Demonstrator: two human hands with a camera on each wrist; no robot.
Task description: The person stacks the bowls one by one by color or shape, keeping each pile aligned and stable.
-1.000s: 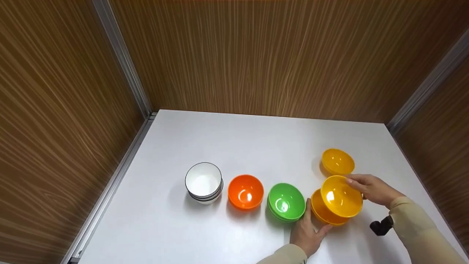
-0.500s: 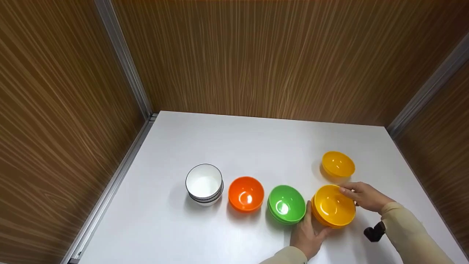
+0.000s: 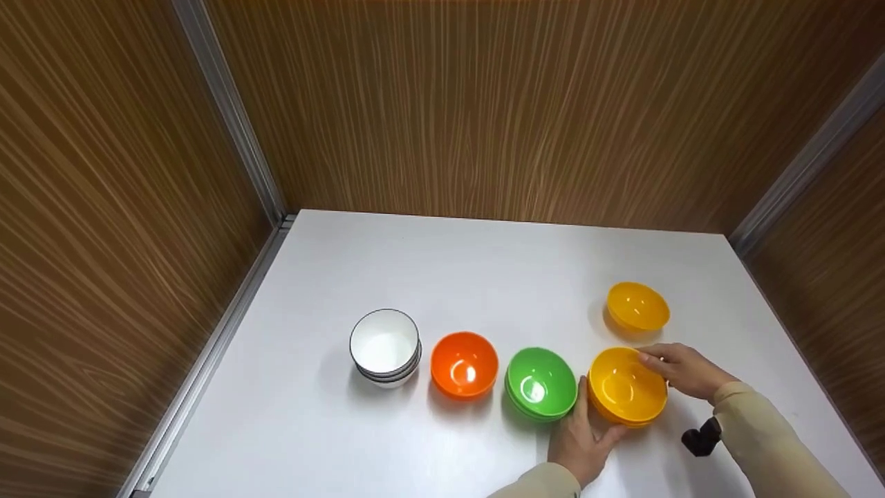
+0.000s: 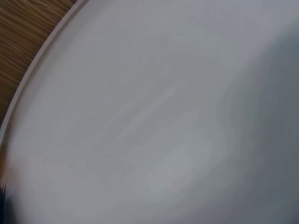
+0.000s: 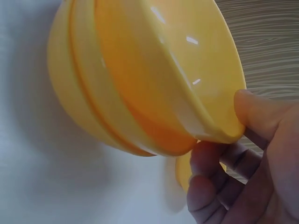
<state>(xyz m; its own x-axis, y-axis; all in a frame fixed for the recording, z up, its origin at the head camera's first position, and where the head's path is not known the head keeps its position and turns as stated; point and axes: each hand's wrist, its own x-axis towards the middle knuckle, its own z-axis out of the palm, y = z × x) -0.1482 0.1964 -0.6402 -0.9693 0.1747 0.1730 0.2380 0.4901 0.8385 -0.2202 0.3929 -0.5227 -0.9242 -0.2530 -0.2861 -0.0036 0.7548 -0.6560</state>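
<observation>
At the right of the head view, a stack of yellow bowls (image 3: 626, 387) stands on the white table. My right hand (image 3: 691, 371) pinches the rim of the top yellow bowl (image 5: 205, 60), thumb inside and fingers outside. In the right wrist view that bowl sits nested but tilted over the bowls below it. My left hand (image 3: 579, 443) rests against the near left side of the stack, thumb and fingers spread in a V. Its fingers lie in the narrow gap beside the green bowls (image 3: 541, 384). The left wrist view shows only blurred tabletop, not the hand.
Another yellow bowl (image 3: 637, 306) stands behind the stack. Leftward in a row are an orange bowl (image 3: 464, 365) and a stack of white bowls (image 3: 384, 342) with dark rims. Wood-grain panels (image 3: 484, 111) enclose the table (image 3: 442, 270) at the back and sides.
My right hand has lowered its yellow bowl down and left into the yellow stack, where it has settled slightly further. The left hand has stayed in place against the stack.
</observation>
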